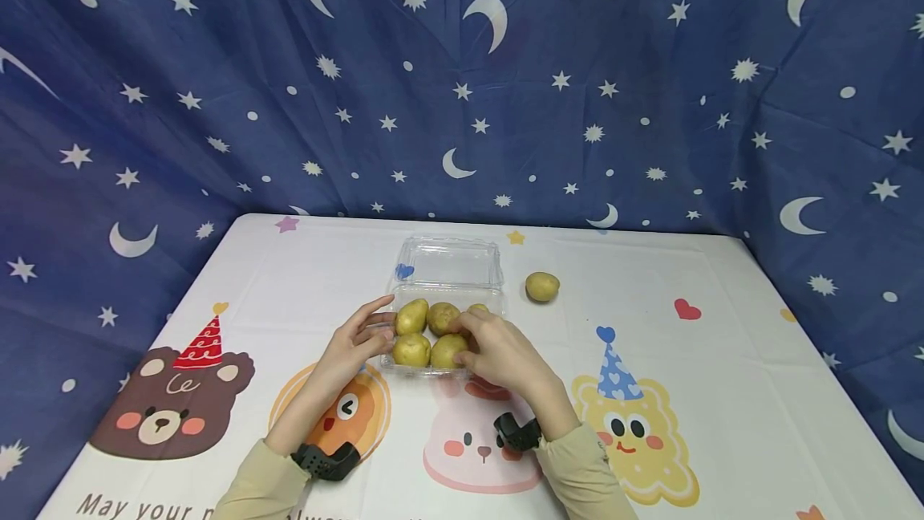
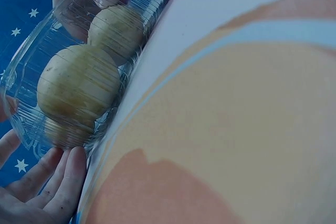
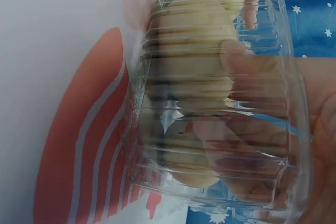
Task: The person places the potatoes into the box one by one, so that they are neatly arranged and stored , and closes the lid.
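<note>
A clear plastic clamshell box sits in the middle of the table with several yellow potatoes in it. Its hinged lid is laid back behind it. My left hand rests against the box's left side, its extended fingertips touching the plastic in the left wrist view. My right hand reaches into the right end, thumb and curled fingers around a potato seen through the wall. That hand partly hides the potatoes there from above.
One loose potato lies on the table behind and to the right of the box. A white cartoon-print cloth covers the table. A blue curtain with moons and stars hangs along the back and sides.
</note>
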The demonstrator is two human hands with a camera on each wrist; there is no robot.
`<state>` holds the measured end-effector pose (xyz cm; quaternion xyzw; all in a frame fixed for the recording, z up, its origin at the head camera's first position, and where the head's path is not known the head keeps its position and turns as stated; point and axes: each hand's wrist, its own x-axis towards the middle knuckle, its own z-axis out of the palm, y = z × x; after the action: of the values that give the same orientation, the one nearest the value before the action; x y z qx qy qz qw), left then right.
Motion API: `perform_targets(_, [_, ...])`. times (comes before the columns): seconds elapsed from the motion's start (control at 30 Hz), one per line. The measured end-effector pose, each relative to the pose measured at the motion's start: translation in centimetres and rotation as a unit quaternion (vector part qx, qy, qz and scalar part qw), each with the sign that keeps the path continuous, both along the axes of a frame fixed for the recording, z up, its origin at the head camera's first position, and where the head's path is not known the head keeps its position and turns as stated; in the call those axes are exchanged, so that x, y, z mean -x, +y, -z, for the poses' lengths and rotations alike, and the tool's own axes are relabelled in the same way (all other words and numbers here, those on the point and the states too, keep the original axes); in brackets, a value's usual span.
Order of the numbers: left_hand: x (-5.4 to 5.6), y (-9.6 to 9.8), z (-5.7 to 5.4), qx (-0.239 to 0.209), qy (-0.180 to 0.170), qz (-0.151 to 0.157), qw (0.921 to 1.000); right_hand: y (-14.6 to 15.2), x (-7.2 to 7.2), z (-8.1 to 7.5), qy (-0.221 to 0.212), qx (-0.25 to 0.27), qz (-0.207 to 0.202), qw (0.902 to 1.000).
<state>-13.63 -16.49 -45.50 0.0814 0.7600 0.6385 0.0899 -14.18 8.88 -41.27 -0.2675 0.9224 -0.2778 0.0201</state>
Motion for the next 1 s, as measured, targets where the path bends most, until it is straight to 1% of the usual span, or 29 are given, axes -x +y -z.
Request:
perform_targets(0.17, [0.0,0.0,0.0,-0.006,-0.004,0.004,1.0000,0.1,0.0,-0.1,0.009,-0.001,-0.002,1.0000])
perform_targets(0.43, [0.1,0.0,0.1,-0.010,0.005,0.011,0.9999,0.5,0.1,-0.3,-0.003,0.021,-0.003,0.9998])
perform_targets(0.73, [0.0,0.0,0.1,0.002,-0.002,0.004,1.0000,1.3,0.3,-1.0,0.000,0.046,0.019,0.9988])
perform_targets(0.87, [-0.1,-0.1,0.1,0.003,0.000,0.004,1.0000,1.6,0.4,-1.2,-0.001,0.054,0.027,0.9982])
perform_targets(1.0, [-0.1,0.0,0.1,0.003,0.000,0.004,1.0000,1.9,0.5,-1.3,-0.011,0.065,0.035,0.9972])
